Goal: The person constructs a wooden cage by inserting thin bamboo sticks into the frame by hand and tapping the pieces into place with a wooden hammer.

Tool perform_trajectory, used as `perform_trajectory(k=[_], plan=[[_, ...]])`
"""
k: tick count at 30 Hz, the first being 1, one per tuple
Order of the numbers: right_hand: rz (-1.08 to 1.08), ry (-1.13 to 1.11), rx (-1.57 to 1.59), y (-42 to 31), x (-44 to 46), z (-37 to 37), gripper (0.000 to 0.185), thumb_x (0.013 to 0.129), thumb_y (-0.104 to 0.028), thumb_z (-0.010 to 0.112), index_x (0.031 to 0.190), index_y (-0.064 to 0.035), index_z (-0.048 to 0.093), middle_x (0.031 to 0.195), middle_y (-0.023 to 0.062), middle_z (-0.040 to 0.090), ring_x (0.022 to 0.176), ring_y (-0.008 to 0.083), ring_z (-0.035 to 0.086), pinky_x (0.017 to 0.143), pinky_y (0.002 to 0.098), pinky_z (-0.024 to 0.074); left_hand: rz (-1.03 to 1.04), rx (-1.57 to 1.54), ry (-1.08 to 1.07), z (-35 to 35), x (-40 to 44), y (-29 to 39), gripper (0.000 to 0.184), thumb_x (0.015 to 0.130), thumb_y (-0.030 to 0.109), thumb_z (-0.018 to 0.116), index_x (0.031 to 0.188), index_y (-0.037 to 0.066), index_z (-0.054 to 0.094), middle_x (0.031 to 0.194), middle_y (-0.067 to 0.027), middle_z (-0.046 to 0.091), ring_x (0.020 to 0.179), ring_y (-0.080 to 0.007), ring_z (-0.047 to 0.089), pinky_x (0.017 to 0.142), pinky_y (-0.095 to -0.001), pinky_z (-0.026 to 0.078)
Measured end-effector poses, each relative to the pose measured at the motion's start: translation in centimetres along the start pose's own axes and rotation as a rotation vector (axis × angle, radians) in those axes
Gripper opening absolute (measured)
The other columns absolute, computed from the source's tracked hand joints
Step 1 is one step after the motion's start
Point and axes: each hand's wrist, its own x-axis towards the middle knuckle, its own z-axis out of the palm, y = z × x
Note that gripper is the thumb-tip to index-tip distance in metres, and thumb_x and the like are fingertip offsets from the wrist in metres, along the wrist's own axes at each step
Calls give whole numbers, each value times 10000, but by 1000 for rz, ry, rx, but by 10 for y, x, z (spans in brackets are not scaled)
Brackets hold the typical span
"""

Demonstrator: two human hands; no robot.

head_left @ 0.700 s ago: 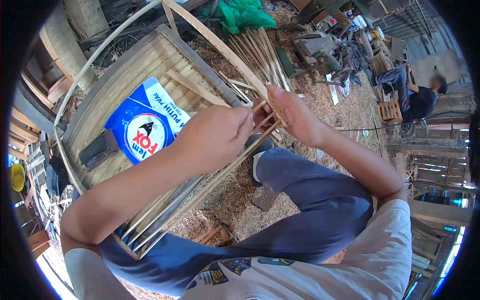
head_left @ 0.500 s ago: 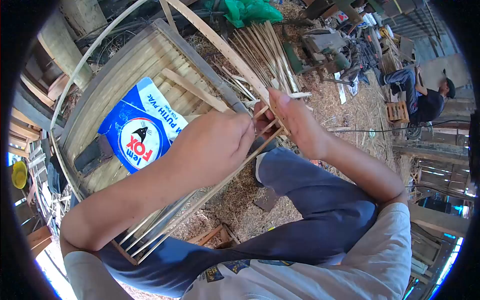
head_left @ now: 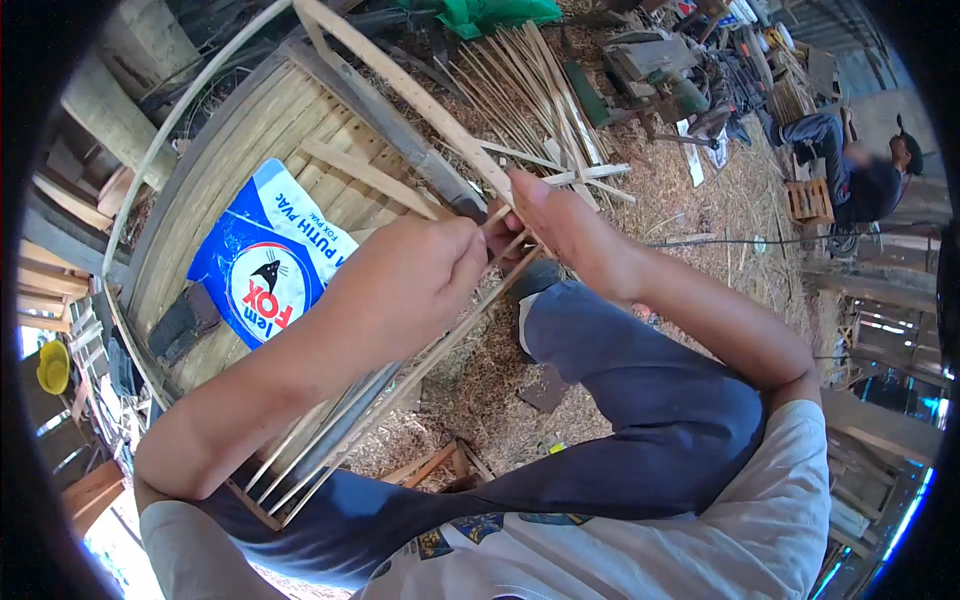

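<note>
A light wooden frame of narrow strips lies across my lap, with a long perforated-looking wooden bar (head_left: 410,100) reaching up to the top left. Several thin sticks (head_left: 270,480) run from a short end piece (head_left: 255,506) towards my hands. My left hand (head_left: 425,280) is closed in a pinch at the sticks' upper end; its fingertips are partly hidden. Opposite it, my right hand (head_left: 580,240) grips the near end of the wooden bar, thumb along its top and fingers behind. The two hands nearly meet at this corner.
Left of the frame, a blue and white glue bag (head_left: 225,270) and a loose wood strip (head_left: 370,180) lie on a slatted wooden surface (head_left: 335,120). Beyond are a pile of thin sticks (head_left: 530,90), a green plastic bag (head_left: 490,12) and a seated person (head_left: 860,180). Shavings cover the floor.
Both hands and the frame's corner have shifted slightly left in view. The grips look much the same, and the view itself has moved a little.
</note>
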Motion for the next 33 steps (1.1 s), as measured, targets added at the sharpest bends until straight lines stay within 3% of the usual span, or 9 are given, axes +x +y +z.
perform_trajectory(k=[2, 6, 10, 13, 17, 20, 23, 27, 33], plan=[[41, -74, 1, 10, 1, -13, 695, 1045, -606, 233, 1350, -29, 471, 1128, 70, 569, 1002, 168, 523, 941, 343, 424, -9, 28, -4, 2, 1, 3, 262, 1013, 173, 512, 853, -30, 562, 697, -258, 559, 653, -439, 577, 596, -480, 424], [-265, 121, -443, -14, -16, -45, 768, 1066, -590, 126, 1139, -37, 654, 988, 73, 610, 989, 175, 537, 901, 339, 425, -42, 129, 39, 3, 3, 18, 266, 999, 219, 536, 846, 10, 593, 671, -243, 582, 644, -452, 590, 594, -524, 431], [-219, 562, -291, 27, -52, -100, 527, 1085, -438, 357, 1068, -24, 683, 883, 31, 615, 858, 134, 544, 788, 284, 436, -108, 218, 7, 0, 6, 27, 262, 1012, 213, 532, 860, 2, 562, 692, -228, 568, 660, -438, 570, 593, -491, 408], [-33, 864, -115, 140, -84, -133, 341, 1048, -323, 502, 1023, -35, 685, 826, -6, 614, 805, 108, 553, 744, 276, 449, -97, 284, -18, 5, 7, 20, 256, 1016, 199, 526, 859, -2, 546, 731, -223, 565, 694, -427, 571, 610, -482, 407], [306, 1141, -246, 312, -133, -133, 366, 956, -344, 611, 985, 19, 642, 808, 119, 631, 795, 232, 612, 718, 358, 486, -106, 322, -19, 16, 9, 22, 213, 1000, 142, 551, 846, -6, 541, 725, -189, 541, 645, -388, 533, 596, -443, 404], [234, 1292, -294, 394, -139, -108, 300, 921, -259, 638, 978, 35, 637, 791, 162, 626, 781, 318, 632, 720, 393, 501, -94, 347, -4, 20, 10, 21, 187, 982, 102, 571, 833, -8, 542, 694, -160, 516, 601, -334, 506, 571, -404, 390], [298, 1275, -344, 412, -139, -81, 289, 850, -162, 679, 1061, 27, 621, 987, 202, 631, 915, 374, 614, 803, 456, 490, -106, 369, 29, 29, 10, 24, 166, 964, 74, 586, 823, -4, 546, 676, -138, 500, 577, -284, 496, 545, -379, 374], [452, 1311, -986, 392, -138, -69, 529, 757, -95, 725, 1250, -19, 552, 1312, 233, 473, 1141, 428, 497, 958, 542, 390, -54, 445, 44, 31, 10, 20, 144, 939, 49, 604, 815, 4, 548, 680, -127, 496, 563, -259, 486, 531, -371, 365], [578, 1059, -1129, 402, -162, -104, 249, 848, -161, 675, 1062, -61, 595, 1046, 186, 645, 938, 408, 620, 789, 513, 498, -52, 458, 45, 29, 11, 17, 147, 917, 53, 630, 800, 16, 550, 698, -148, 509, 610, -323, 523, 560, -397, 388]])
